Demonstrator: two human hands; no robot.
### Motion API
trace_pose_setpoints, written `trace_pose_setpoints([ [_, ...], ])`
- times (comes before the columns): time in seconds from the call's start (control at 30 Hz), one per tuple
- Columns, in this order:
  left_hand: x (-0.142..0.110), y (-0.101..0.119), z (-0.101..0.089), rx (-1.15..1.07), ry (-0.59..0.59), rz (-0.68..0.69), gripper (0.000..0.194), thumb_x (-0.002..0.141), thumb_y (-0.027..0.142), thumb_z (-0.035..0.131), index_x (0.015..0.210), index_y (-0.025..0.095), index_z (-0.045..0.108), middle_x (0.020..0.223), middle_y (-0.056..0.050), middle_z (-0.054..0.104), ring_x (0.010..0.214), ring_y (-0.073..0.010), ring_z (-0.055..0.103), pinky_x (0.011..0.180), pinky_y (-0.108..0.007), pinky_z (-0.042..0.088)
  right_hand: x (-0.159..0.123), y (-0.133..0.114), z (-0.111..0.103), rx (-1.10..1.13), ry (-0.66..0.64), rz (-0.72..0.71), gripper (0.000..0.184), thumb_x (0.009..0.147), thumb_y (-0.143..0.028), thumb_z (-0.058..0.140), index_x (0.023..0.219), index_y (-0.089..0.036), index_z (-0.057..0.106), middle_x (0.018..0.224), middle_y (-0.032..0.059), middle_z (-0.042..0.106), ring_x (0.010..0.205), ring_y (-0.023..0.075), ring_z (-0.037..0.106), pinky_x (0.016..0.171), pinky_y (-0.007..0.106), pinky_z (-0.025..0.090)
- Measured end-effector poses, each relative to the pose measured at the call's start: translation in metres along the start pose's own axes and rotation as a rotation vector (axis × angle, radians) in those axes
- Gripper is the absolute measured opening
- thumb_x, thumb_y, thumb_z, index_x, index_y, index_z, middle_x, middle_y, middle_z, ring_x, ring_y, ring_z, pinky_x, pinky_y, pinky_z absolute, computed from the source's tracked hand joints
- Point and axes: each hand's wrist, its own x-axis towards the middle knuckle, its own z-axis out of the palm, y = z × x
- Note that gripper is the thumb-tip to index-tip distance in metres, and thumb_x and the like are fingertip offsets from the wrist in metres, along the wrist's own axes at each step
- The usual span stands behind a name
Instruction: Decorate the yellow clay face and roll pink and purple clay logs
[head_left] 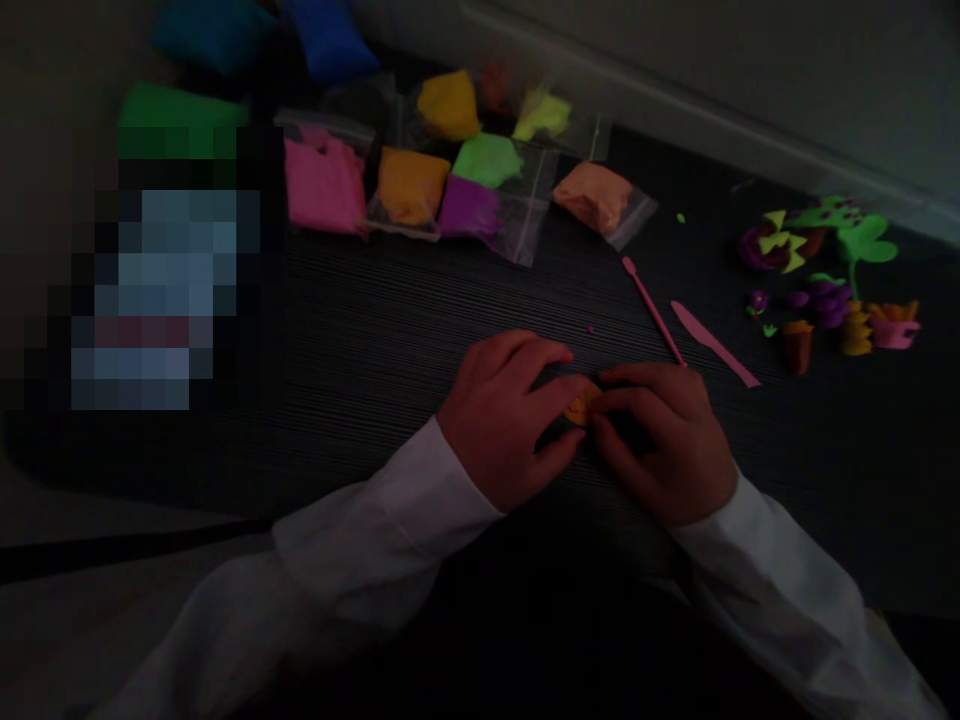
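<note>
A small, flat yellow-orange piece of modelling clay [579,406] lies between my hands, just above or on the dark table; which of the two I cannot tell. From the left, my left hand [510,420] holds its edge with curled fingers and thumb. My right hand [667,440] pinches the opposite edge, its fingertips covering part of the piece. Beyond my right hand lie a thin pink modelling stick [654,312] and a pink plastic knife [714,343]. A tiny purple crumb of clay [590,329] sits beyond my fingers.
Bags of pink clay [324,185], orange clay [412,185], purple clay [469,208] and peach clay [594,196] lie along the back. Small finished clay figures, including a pink box [894,332] and purple grapes [831,302], stand at right. A blurred screen-like patch [165,290] is at left.
</note>
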Motion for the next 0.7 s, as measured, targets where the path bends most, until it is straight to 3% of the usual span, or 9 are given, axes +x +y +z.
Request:
trace_pose_setpoints([
  [0.2,0.0,0.0,-0.001,0.019,0.003,-0.039,0.037,0.07,0.036,0.052,0.104,0.022,0.054,0.111,-0.004,0.051,0.107,-0.0235,0.039,0.089,-0.041,0.031,-0.001,0.002,-0.003,0.061,0.014,0.01,0.018,0.067,-0.019,0.057,0.085,-0.017,0.056,0.097,0.0072,0.057,0.094,0.0207,0.051,0.083,0.04,0.038],
  [0.37,0.001,0.001,-0.002,0.056,-0.029,-0.09,0.049,0.064,0.044,0.058,0.107,0.021,0.053,0.113,-0.005,0.05,0.108,-0.0259,0.037,0.09,-0.044,0.029,-0.003,0.007,-0.009,0.096,0.108,0.068,0.02,0.066,-0.015,0.055,0.087,-0.018,0.054,0.097,0.0067,0.057,0.095,0.0206,0.05,0.084,0.039,0.039],
  [0.47,0.001,0.002,-0.002,0.065,-0.045,-0.094,0.046,0.065,0.044,0.058,0.105,0.023,0.054,0.114,-0.004,0.05,0.108,-0.0259,0.037,0.09,-0.045,0.028,-0.003,0.008,-0.01,0.073,0.138,0.062,0.021,0.067,-0.016,0.054,0.089,-0.019,0.054,0.097,0.0057,0.057,0.096,0.0209,0.05,0.085,0.04,0.038],
  [0.7,0.001,0.001,-0.002,0.066,-0.053,-0.081,0.035,0.069,0.04,0.054,0.101,0.026,0.056,0.112,-0.003,0.051,0.107,-0.0245,0.038,0.088,-0.044,0.028,-0.002,0.005,-0.005,-0.012,0.073,-0.019,0.013,0.07,-0.024,0.056,0.082,-0.022,0.059,0.097,0.0033,0.058,0.095,0.0214,0.049,0.083,0.042,0.033],
])
